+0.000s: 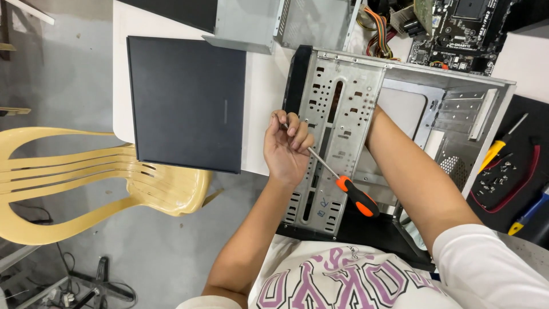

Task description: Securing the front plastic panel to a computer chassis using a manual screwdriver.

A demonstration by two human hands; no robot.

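One screwdriver (337,182), shaft between left fingers (294,129)

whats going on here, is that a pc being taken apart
A person is working on a bare metal computer case lying open on a white table. Their left hand pinches the shaft of an orange-handled screwdriver against the case's drive cage. The right arm reaches inside the case, its hand hidden. A black side panel lies beside it.

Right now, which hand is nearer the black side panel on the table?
Left. The left hand, gripping the screwdriver shaft, sits just beside the black side panel; the right hand is hidden inside the metal case, farther off.
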